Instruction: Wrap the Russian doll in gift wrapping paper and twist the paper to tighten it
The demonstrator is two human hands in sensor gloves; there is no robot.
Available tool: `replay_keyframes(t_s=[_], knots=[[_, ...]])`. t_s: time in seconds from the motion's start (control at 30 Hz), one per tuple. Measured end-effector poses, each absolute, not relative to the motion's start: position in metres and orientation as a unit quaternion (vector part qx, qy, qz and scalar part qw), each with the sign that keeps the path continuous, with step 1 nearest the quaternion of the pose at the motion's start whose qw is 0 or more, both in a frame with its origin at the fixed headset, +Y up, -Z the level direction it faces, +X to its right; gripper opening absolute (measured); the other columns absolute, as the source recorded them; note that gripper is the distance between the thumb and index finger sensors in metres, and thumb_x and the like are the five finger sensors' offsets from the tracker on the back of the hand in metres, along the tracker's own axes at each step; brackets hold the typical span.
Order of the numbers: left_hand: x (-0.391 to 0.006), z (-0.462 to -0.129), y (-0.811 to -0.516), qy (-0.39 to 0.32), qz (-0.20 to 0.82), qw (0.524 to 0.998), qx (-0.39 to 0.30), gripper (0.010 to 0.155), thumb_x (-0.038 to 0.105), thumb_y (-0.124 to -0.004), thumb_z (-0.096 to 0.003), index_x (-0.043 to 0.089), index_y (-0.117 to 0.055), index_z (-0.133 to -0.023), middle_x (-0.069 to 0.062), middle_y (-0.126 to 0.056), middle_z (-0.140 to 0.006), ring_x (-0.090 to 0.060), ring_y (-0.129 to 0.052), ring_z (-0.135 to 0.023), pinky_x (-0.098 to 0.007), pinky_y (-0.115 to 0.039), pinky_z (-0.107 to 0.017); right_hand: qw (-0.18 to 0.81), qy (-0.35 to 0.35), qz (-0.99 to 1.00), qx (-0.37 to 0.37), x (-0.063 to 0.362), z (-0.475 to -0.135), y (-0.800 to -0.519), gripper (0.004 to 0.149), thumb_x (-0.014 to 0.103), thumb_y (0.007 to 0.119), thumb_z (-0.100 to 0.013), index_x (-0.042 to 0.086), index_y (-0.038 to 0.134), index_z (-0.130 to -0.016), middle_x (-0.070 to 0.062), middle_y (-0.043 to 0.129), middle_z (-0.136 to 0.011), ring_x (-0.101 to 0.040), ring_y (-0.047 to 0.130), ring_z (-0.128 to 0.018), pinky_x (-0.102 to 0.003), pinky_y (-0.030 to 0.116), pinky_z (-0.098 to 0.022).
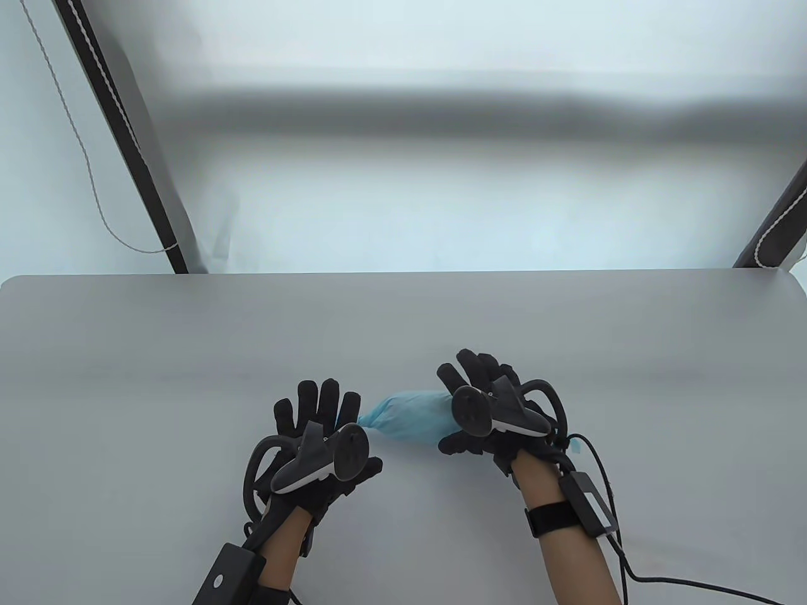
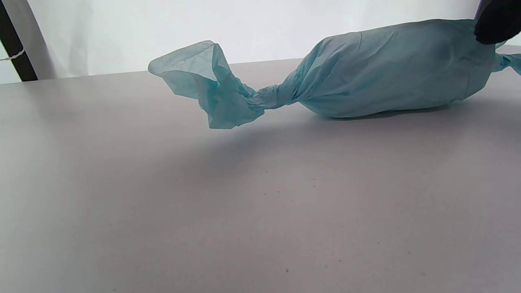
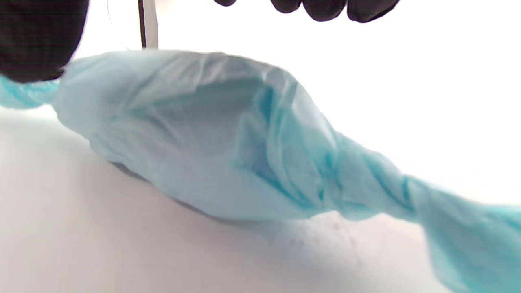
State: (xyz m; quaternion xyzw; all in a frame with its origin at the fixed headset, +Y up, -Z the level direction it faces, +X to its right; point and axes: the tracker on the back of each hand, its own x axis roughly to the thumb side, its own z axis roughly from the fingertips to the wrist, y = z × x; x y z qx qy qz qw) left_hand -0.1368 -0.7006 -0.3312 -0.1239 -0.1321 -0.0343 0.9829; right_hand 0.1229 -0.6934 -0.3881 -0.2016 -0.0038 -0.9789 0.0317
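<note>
Item: wrapped bundle (image 1: 410, 421), pale blue gift paper, lying on its side on the desk (image 1: 189, 353) between the two hands, near the front edge.
Doll: fully hidden inside the paper; only the rounded, elongated bulk shows in the left wrist view (image 2: 390, 69).
Left end of paper: twisted into a tight neck (image 2: 272, 97), then flaring to a crumpled open tail (image 2: 203, 81) held clear of the desk; no finger touches it in the left wrist view.
Right end of paper: a twisted stub (image 2: 508, 61) cut off at the frame edge; mostly covered by the glove in the table view.
Right hand (image 1: 485, 409): arched over the right end of the bundle, fingers spread beyond it, thumb (image 3: 36, 36) against the paper; whether the fingers press the paper cannot be told.
Left hand (image 1: 315, 435): fingers straight and fanned, just beside the left tail, holding nothing visible; contact with the tail is hidden by the tracker (image 1: 328, 460).
Hard to make out: right wrist view is overexposed and soft, and the bundle's far end runs out of frame there.
Surface: plain grey desk with rounded corners, faint specks.
Room: white backdrop, dark slanted poles (image 1: 120, 132) with pale cord at both sides.
</note>
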Motion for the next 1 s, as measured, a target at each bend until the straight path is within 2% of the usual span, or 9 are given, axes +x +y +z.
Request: replay_keyframes(t_s=[0.13, 0.2, 0.37, 0.6, 1.0], knots=[[-0.139, -0.331, -0.700, -0.122, -0.033, 0.984, -0.124, 0.101, 0.071, -0.056, -0.0483, 0.018, 0.002, -0.112, -0.022, 0.006, -0.121, -0.053, 0.009, -0.105, -0.077, -0.005, -0.066, 0.001, 0.037, -0.983, -0.180, 0.150, -0.350, -0.680, 0.097, 0.071, 0.074, -0.051, 0.019, 0.036, -0.125, -0.026, 0.035, -0.132, -0.050, 0.040, -0.117, -0.068, 0.043, -0.083], [-0.141, -0.332, -0.700, -0.118, -0.023, 0.986, -0.114, 0.100, 0.070, -0.056, -0.0487, 0.018, 0.000, -0.112, -0.022, 0.005, -0.121, -0.052, 0.007, -0.106, -0.077, -0.005, -0.066, -0.003, 0.041, -0.985, -0.170, 0.165, -0.331, -0.681, 0.095, 0.070, 0.072, -0.053, 0.019, 0.038, -0.125, -0.025, 0.033, -0.132, -0.051, 0.031, -0.118, -0.069, 0.038, -0.082], [-0.145, -0.333, -0.699, -0.111, -0.012, 0.988, -0.104, 0.098, 0.069, -0.057, -0.0499, 0.018, -0.002, -0.113, -0.022, 0.003, -0.122, -0.052, 0.006, -0.107, -0.078, -0.006, -0.066, -0.015, 0.023, -0.991, -0.135, 0.194, -0.307, -0.696, 0.093, 0.070, 0.067, -0.056, 0.017, 0.035, -0.125, -0.026, 0.026, -0.133, -0.050, 0.023, -0.117, -0.071, 0.031, -0.081], [-0.144, -0.336, -0.701, -0.101, -0.005, 0.989, -0.113, 0.097, 0.068, -0.057, -0.0505, 0.018, -0.002, -0.113, -0.022, 0.004, -0.122, -0.052, 0.006, -0.107, -0.078, -0.006, -0.066, -0.033, -0.014, -0.996, -0.084, 0.214, -0.315, -0.721, 0.099, 0.074, 0.061, -0.055, 0.017, 0.023, -0.126, -0.028, 0.006, -0.130, -0.052, 0.009, -0.112, -0.072, 0.022, -0.078], [-0.147, -0.338, -0.708, -0.090, -0.018, 0.986, -0.138, 0.097, 0.068, -0.056, -0.0507, 0.017, -0.001, -0.113, -0.023, 0.005, -0.122, -0.052, 0.007, -0.106, -0.078, -0.005, -0.065, -0.042, -0.029, -0.996, -0.070, 0.228, -0.321, -0.730, 0.099, 0.074, 0.061, -0.055, 0.017, 0.022, -0.125, -0.028, 0.005, -0.129, -0.053, 0.006, -0.111, -0.072, 0.021, -0.078]])
